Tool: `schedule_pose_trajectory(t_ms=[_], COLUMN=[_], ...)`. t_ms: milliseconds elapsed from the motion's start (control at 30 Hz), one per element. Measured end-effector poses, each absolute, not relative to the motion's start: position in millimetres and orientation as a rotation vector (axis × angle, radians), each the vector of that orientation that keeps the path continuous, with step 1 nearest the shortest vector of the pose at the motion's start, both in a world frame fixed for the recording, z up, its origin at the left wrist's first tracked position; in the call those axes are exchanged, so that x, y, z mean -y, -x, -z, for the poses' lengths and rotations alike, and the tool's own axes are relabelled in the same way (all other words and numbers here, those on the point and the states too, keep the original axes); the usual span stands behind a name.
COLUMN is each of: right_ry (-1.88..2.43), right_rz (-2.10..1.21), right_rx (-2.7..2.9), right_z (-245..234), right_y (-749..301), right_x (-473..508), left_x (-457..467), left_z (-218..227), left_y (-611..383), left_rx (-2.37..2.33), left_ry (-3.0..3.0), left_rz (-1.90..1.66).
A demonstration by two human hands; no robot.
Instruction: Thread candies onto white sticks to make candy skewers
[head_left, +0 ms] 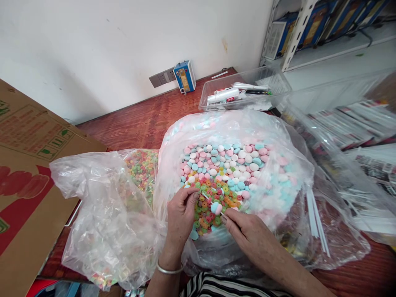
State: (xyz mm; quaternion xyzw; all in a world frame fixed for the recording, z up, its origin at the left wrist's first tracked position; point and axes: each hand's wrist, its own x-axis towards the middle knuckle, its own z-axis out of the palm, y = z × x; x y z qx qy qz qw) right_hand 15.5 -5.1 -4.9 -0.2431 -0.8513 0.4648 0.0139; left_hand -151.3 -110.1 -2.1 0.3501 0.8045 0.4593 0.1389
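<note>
My right hand (pixel 244 227) pinches the lower end of a thin white stick (pixel 206 197). Blue, white and pink marshmallows (pixel 215 208) sit threaded on the stick just ahead of those fingertips. At the stick's upper left end, my left hand (pixel 182 210) is closed in a pinch; what lies between its thumb and finger is too small to make out. Below both hands is a heap of colourful ring gummies (pixel 206 222). It lies on pastel marshmallows (pixel 229 161) inside a large open clear plastic bag (pixel 235 123).
A second clear bag (pixel 102 198) with small gummies lies left, beside a cardboard box (pixel 27 165). White sticks (pixel 315 218) rest on plastic at right. Behind stands a clear tray (pixel 247 93) of packages; another clear bin (pixel 343 165) holds flat packets. A blue device (pixel 185 77) is against the wall.
</note>
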Motion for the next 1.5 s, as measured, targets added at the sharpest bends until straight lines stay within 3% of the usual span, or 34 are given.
schedule_pose_trajectory(t_ms=[233,533,800,1000,1300,1500], right_ry=[0.772,0.733,0.749,0.701,0.730,0.894], right_rz=[-1.421,-1.388,-1.397,-1.438,-1.380,-1.316], right_rx=[2.640,2.645,2.580,2.458,2.457,2.367], right_z=[5,2,3,1,-3,2], right_y=[-18,-16,-17,-18,-29,-36], right_x=[1,3,4,5,6,-11], left_x=[100,103,98,88,80,55], left_z=[9,2,1,1,1,-4], left_y=[167,154,137,121,108,115], left_rx=[-2.551,-2.230,-1.845,-1.568,-1.405,-1.764], left_ry=[-1.418,-0.771,-0.507,-0.246,-0.242,-0.811], left_rz=[-1.004,-1.405,-1.527,-1.857,-1.612,-1.318])
